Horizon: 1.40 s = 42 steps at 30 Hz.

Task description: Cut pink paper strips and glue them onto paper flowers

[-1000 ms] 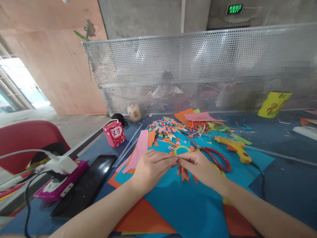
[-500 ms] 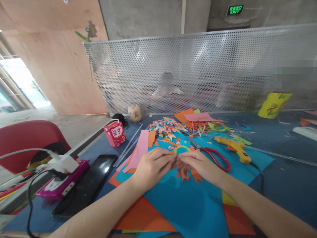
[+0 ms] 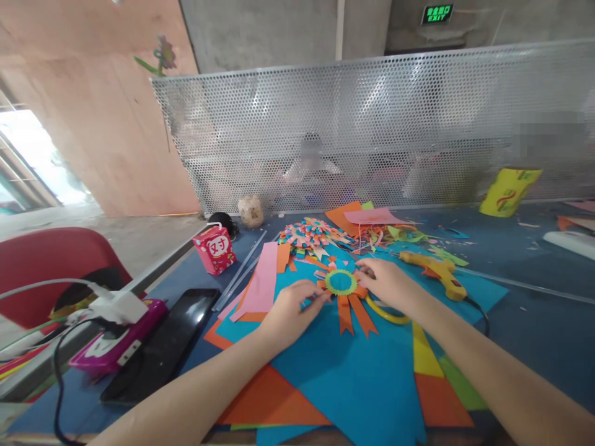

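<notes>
A small rosette (image 3: 341,282) with a blue centre, a yellow-green scalloped ring, orange and pink petals and forked orange tails rests over a blue sheet (image 3: 353,378). My left hand (image 3: 297,310) is closed, its fingertips at the rosette's lower left edge. On the other side, my right hand (image 3: 385,279) pinches the right edge of the petals. A curved yellow handle (image 3: 390,317) shows from under my right hand; the rest of that tool is hidden. Just beyond lies a pile of finished-looking multicoloured rosettes (image 3: 316,234).
A yellow glue gun (image 3: 437,272) lies right, its cord trailing. A phone (image 3: 162,347), a purple power strip (image 3: 118,331) and a red drink box (image 3: 214,249) stand left. Pink strips (image 3: 263,282), paper scraps (image 3: 395,236) and a perforated metal screen (image 3: 279,124) lie beyond.
My hands have moved apart from in front of the rosette to its two sides, so its ring and tails show fully. The red-handled scissors are now hidden behind my right hand; the yellow handle has come into sight.
</notes>
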Motion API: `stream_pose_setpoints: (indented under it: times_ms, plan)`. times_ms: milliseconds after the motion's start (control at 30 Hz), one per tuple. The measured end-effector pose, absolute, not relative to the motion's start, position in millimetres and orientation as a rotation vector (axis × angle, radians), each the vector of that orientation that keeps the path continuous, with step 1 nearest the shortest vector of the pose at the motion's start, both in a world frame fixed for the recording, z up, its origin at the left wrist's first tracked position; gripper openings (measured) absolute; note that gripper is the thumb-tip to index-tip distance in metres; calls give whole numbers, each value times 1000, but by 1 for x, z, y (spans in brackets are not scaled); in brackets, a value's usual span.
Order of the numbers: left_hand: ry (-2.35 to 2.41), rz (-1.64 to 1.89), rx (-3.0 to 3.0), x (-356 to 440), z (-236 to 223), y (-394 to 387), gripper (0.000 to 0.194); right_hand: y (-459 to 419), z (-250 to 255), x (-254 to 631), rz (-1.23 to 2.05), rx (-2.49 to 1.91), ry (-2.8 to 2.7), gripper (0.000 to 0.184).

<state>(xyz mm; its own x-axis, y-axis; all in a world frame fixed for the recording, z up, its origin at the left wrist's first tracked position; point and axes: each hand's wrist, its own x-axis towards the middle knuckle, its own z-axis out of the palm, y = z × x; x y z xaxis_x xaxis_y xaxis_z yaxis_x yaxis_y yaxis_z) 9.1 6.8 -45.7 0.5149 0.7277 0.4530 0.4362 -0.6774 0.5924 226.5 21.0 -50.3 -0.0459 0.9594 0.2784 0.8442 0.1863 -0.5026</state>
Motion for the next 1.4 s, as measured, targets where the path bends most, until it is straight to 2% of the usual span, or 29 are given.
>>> stream_pose_setpoints:
  times_ms: [200, 667, 833, 1000, 1067, 1233, 1400]
  plan:
    - [799, 810, 2460, 11, -48, 4, 14, 24, -51, 226, 352, -1626, -1870, 25]
    - [869, 839, 2351, 11, -50, 4, 6, 23, -43, 219, 710, -1270, -1553, 25]
    - [961, 908, 2221, 4, -38, 5, 16, 24, -37, 222, 705, -1240, -1380, 27]
    - [1062, 1190, 2027, -9, -11, 8, 33, 26, -33, 229, 712, -1212, -1137, 30]
    - [1112, 1225, 2077, -16, -6, 7, 35, 27, -32, 231, 748, -1178, -1032, 32]
    - [1017, 830, 2549, -28, -21, 1, 19, 28, -31, 233, 877, -1054, -845, 34]
    - [944, 491, 2928, -28, -38, 3, 20, 30, -33, 235, 968, -934, -750, 31]
